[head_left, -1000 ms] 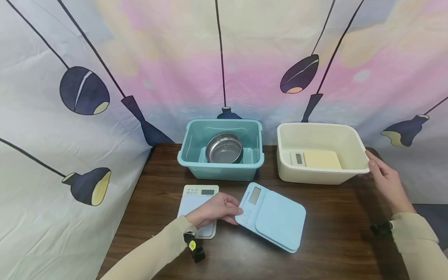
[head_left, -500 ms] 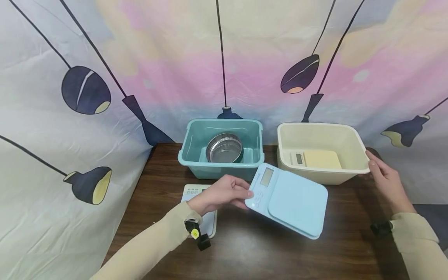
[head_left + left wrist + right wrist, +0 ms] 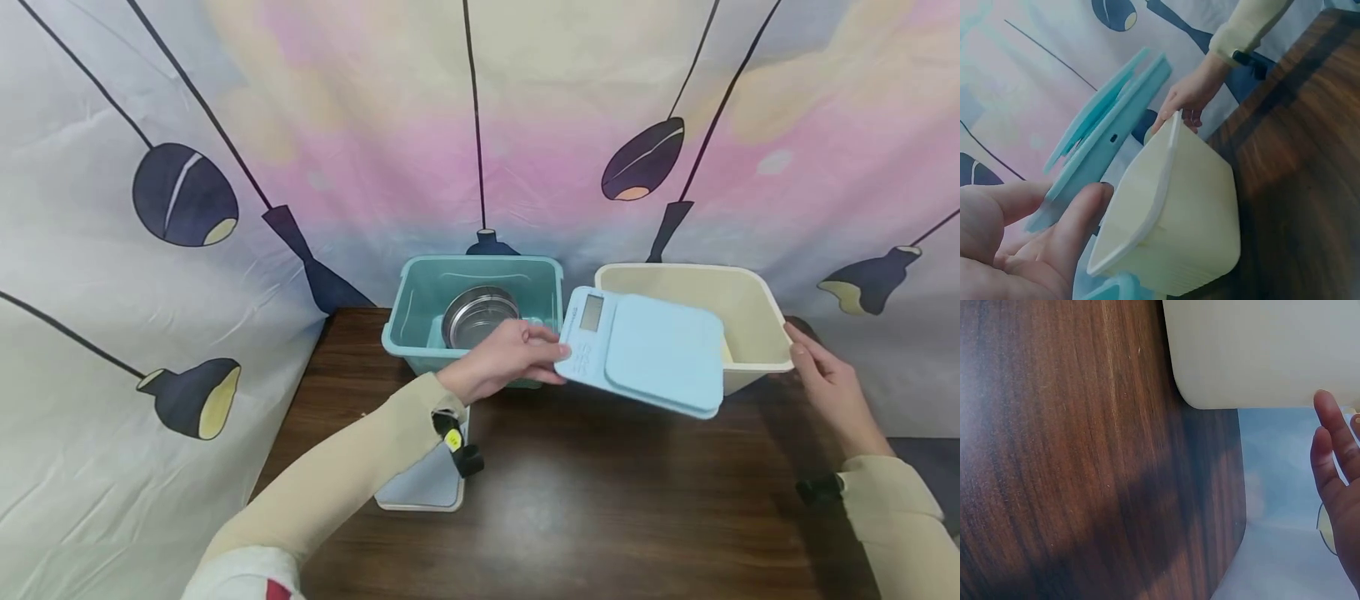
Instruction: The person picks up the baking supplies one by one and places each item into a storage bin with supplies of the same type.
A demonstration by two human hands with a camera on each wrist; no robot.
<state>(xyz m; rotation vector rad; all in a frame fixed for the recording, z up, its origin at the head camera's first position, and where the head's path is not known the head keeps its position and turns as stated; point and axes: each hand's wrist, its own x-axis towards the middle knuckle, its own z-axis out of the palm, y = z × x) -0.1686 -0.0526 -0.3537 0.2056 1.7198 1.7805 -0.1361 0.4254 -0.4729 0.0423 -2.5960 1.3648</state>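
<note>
My left hand (image 3: pixel 517 354) pinches a light blue kitchen scale (image 3: pixel 663 350) by the edge of its display end. The scale is in the air, tilted, and overlaps the front of a cream bin (image 3: pixel 750 333). In the left wrist view the scale (image 3: pixel 1100 140) shows edge-on between thumb and fingers, beside the rim of the bin (image 3: pixel 1200 206). My right hand (image 3: pixel 836 392) holds the bin at its right end, by the rim. From the right wrist, fingers (image 3: pixel 1335 437) show against the outer wall. The pale yellow scale inside the bin is mostly hidden.
Left of the cream bin stands a teal bin (image 3: pixel 408 329) with a round metal tin (image 3: pixel 476 317) inside. A white-topped scale (image 3: pixel 423 479) lies on the dark wooden table (image 3: pixel 600 517), partly under the left forearm. A patterned cloth (image 3: pixel 375 125) hangs behind the table.
My left hand has lifted the light blue scale from the table's middle and carried it up and right, to the front of the cream bin. My right hand has stayed on the bin.
</note>
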